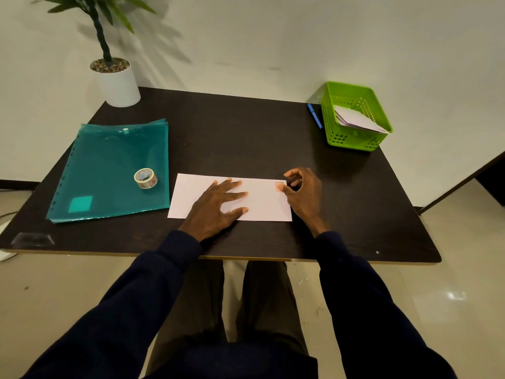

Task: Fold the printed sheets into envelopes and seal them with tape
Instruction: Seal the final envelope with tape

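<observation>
A folded white sheet (pixel 262 206) lies flat near the front middle of the dark table (pixel 246 138). My left hand (pixel 218 206) presses on it with spread, straight fingers. My right hand (pixel 303 192) is at the sheet's right end, its thumb on a small reddish piece of tape (pixel 279 186) stuck near the upper right corner, the other fingers curled above. A roll of tape (pixel 146 178) sits on a teal plastic folder (pixel 109 170) to the left.
A green basket (pixel 355 140) holding folded white papers stands at the back right, with a blue pen (pixel 314 116) beside it. A white plant pot (pixel 117 83) stands at the back left corner. My legs show below the table's front edge.
</observation>
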